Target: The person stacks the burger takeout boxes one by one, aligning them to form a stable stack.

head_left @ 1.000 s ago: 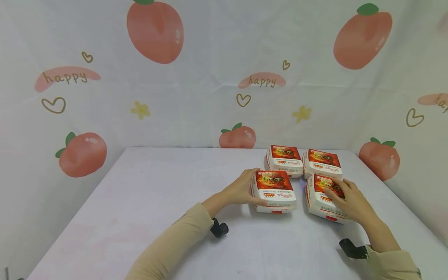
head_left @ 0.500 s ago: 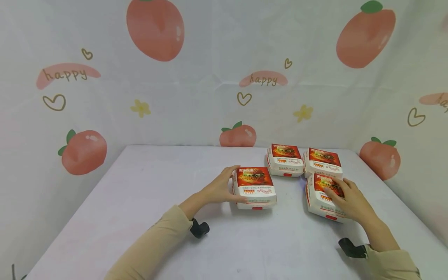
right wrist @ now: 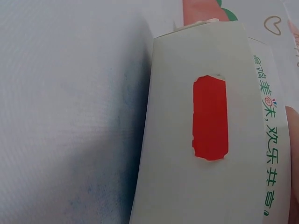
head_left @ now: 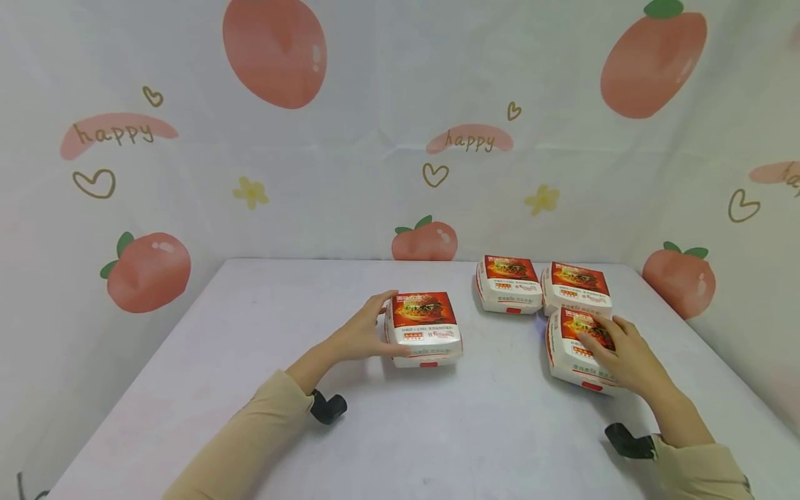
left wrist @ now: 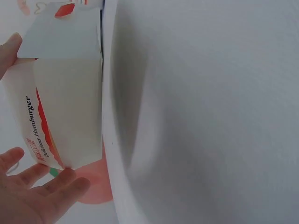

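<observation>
My left hand [head_left: 359, 337] grips a white and red hamburger box [head_left: 426, 326] by its left side, thumb at the near edge and fingers at the far side. In the left wrist view, this hamburger box [left wrist: 70, 102] seems slightly above the tabletop, its shadow beside it. A second hamburger box [head_left: 575, 357] sits at the right, slightly turned. My right hand [head_left: 631, 357] holds that one, thumb over its top and the other fingers at its right side, partly hidden. Its red-tabbed front [right wrist: 177, 140] fills much of the right wrist view.
Behind the right-hand box, two more hamburger boxes, a left one [head_left: 509, 295] and a right one [head_left: 576, 288], stand side by side near the back edge. A white table [head_left: 475, 430] lies beneath everything. A patterned cloth wall [head_left: 350, 194] closes the back and sides.
My left hand has carried its hamburger box leftward, away from the other boxes. The right hand and its box have stayed in place.
</observation>
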Demonstrator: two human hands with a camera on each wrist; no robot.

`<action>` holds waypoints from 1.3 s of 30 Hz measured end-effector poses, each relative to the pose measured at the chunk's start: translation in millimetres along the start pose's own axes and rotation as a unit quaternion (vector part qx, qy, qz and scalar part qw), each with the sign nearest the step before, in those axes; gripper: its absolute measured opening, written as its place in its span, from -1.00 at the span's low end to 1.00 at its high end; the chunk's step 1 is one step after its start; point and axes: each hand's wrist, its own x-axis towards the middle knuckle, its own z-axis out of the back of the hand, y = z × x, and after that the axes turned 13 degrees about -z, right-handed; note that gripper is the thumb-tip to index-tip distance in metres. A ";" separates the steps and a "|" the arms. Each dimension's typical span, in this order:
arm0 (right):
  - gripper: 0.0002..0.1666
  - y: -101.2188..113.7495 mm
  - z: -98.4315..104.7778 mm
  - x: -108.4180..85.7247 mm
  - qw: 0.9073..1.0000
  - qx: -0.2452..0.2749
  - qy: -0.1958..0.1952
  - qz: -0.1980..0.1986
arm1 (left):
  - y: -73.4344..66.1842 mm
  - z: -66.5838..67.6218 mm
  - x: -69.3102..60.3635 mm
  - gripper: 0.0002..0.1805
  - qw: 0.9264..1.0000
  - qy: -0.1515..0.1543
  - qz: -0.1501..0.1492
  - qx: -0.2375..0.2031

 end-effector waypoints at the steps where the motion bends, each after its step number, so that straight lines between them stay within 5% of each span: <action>1: -0.04 -0.3 -0.3 0.4 1.000 0.001 0.000 0.000 | 1.3 1.0 -0.9 0.15 1.000 -0.001 -0.001 0.004; 19: 0.00 -3.1 -2.6 1.3 1.000 -0.001 0.008 -0.001 | 23.8 7.9 -8.4 0.17 0.999 0.029 -0.004 -0.028; 31: 0.14 -7.0 -1.6 0.7 0.999 -0.009 0.032 0.011 | 20.8 7.5 -11.3 0.20 0.998 0.034 0.031 -0.039; 39: 0.21 -7.9 -0.7 1.8 0.999 -0.011 0.041 0.019 | 16.7 9.2 -14.6 0.18 0.997 0.038 0.067 -0.010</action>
